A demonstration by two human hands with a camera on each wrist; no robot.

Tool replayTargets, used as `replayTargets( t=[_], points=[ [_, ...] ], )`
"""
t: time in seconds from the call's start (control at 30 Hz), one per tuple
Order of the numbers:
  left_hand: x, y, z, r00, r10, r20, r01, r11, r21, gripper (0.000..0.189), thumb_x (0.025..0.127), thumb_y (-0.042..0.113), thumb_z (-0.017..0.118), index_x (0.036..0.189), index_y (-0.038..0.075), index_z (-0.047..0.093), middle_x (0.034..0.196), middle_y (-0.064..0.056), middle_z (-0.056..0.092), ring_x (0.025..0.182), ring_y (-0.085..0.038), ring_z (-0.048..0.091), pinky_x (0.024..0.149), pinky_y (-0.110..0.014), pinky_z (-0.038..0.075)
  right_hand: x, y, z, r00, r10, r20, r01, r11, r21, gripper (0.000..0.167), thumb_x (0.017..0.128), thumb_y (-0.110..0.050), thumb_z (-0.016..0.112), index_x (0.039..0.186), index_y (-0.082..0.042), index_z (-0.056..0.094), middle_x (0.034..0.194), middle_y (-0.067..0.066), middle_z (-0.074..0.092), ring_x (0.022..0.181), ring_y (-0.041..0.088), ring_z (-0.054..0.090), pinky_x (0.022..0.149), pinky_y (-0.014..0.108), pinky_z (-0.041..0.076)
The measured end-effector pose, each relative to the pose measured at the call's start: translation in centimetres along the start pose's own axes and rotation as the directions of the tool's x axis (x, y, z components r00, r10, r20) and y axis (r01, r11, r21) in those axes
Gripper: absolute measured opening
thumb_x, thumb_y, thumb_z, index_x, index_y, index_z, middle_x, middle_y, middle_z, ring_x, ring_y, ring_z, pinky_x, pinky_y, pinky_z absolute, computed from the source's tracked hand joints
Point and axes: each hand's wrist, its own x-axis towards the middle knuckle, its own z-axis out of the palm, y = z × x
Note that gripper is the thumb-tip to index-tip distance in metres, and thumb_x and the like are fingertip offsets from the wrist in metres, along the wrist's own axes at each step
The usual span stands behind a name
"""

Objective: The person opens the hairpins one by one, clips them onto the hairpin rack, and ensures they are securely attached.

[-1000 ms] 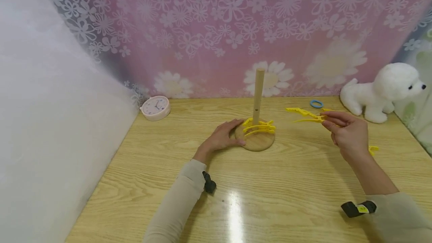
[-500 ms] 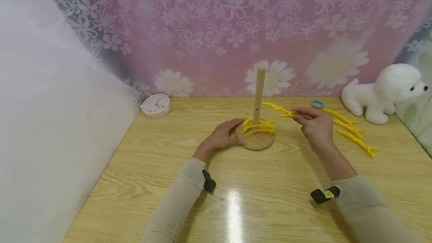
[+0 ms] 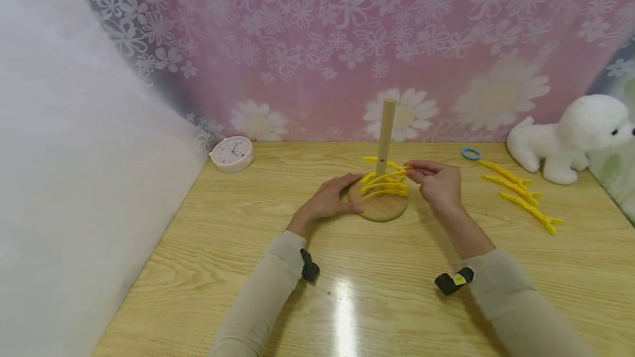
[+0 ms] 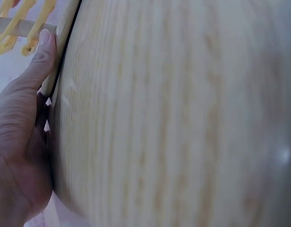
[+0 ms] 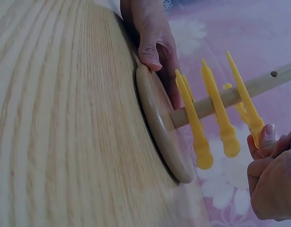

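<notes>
A wooden stand has a round base (image 3: 384, 212) with an upright post (image 3: 387, 128). The left hand (image 3: 327, 197) holds the base by its left edge, thumb at the front rim and fingers spread behind. Two yellow alligator hair clips (image 5: 221, 116) sit around the lower post, one above the other. Between thumb and fingers, the right hand (image 3: 439, 185) pinches the handle end of a third hair clip (image 5: 241, 87). Its two arms pass on either side of the post, just above the other clips. In the left wrist view the left thumb (image 4: 44, 52) lies along the base rim.
Three more yellow hair clips (image 3: 513, 187) lie on the table right of the stand. A blue ring (image 3: 471, 153) and a white plush dog (image 3: 570, 136) are at the back right. A pink clock (image 3: 232, 154) stands back left, before a pink floral curtain (image 3: 307, 59).
The right hand has carried its hair clip leftward from over the loose clips to the post, which now stands between the clip's arms. The left hand keeps its hold on the base.
</notes>
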Motion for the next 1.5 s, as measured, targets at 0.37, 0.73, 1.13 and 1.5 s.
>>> replayTargets(
  t=[0.37, 0.73, 1.13, 1.5],
  points=[
    [-0.01, 0.2, -0.05, 1.0, -0.012, 0.001, 0.012, 1.0, -0.009, 0.091, 0.091, 0.052, 0.078, 0.166, 0.029, 0.031, 0.171, 0.001, 0.028, 0.159, -0.025, 0.021, 0.128, -0.053, 0.015, -0.43, 0.09, 0.77, 0.999, 0.0, 0.046, 0.004, 0.996, -0.086, 0.027, 0.098, -0.004, 0.072, 0.124, 0.004, 0.073, 0.084, -0.019, 0.076, 0.048, 0.001, 0.049, 0.036, 0.02, 0.026],
    [0.05, 0.03, 0.0, 1.0, -0.018, 0.006, 0.018, 1.0, -0.01, 0.092, 0.091, 0.053, 0.078, 0.166, 0.029, 0.03, 0.172, 0.002, 0.026, 0.159, -0.021, 0.019, 0.129, -0.049, 0.011, -0.53, 0.15, 1.01, 0.995, -0.018, 0.094, 0.025, 0.996, -0.082, 0.027, 0.1, -0.004, 0.069, 0.126, 0.002, 0.072, 0.087, -0.016, 0.076, 0.038, 0.003, 0.031, 0.036, 0.021, 0.027],
    [-0.16, 0.05, -0.07, 1.0, -0.025, -0.003, 0.025, 1.0, -0.006, 0.091, 0.091, 0.052, 0.078, 0.166, 0.03, 0.03, 0.171, 0.003, 0.027, 0.159, -0.021, 0.019, 0.129, -0.049, 0.012, -0.31, 0.37, 1.02, 0.989, -0.053, 0.135, 0.067, 0.993, -0.102, 0.024, 0.101, -0.005, 0.067, 0.125, -0.002, 0.073, 0.094, -0.012, 0.077, 0.038, 0.005, 0.028, 0.036, 0.022, 0.027],
    [-0.12, 0.25, 0.09, 0.999, -0.033, -0.001, 0.033, 0.999, -0.003, 0.091, 0.091, 0.053, 0.077, 0.166, 0.031, 0.03, 0.171, 0.004, 0.027, 0.159, -0.022, 0.019, 0.129, -0.048, 0.012, -0.51, 0.38, 0.73, 0.988, -0.06, 0.143, 0.077, 0.99, -0.118, 0.025, 0.103, -0.007, 0.066, 0.127, -0.002, 0.072, 0.096, -0.011, 0.076, 0.038, 0.005, 0.029, 0.036, 0.022, 0.027]
  ],
)
